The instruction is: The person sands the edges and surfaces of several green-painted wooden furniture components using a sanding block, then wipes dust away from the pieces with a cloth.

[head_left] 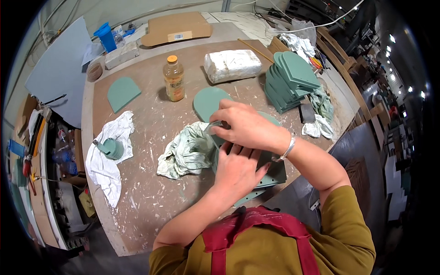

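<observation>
My left hand (237, 170) lies flat, fingers spread, pressing down a green arch-shaped panel (272, 172) at the table's near edge. My right hand (247, 126) is closed over a small tool whose tip shows at its left side, above the same panel; what the tool is stays hidden. A crumpled green-stained rag (185, 151) lies just left of both hands. Another green panel (208, 101) sits beyond the right hand.
A stack of green arch-shaped panels (288, 78) stands at the right. A juice bottle (173, 79), a wrapped white block (231, 65), a lone green panel (122, 93), a white cloth with a small green can (111, 147) and cardboard (176, 28) lie on the brown table (151, 192).
</observation>
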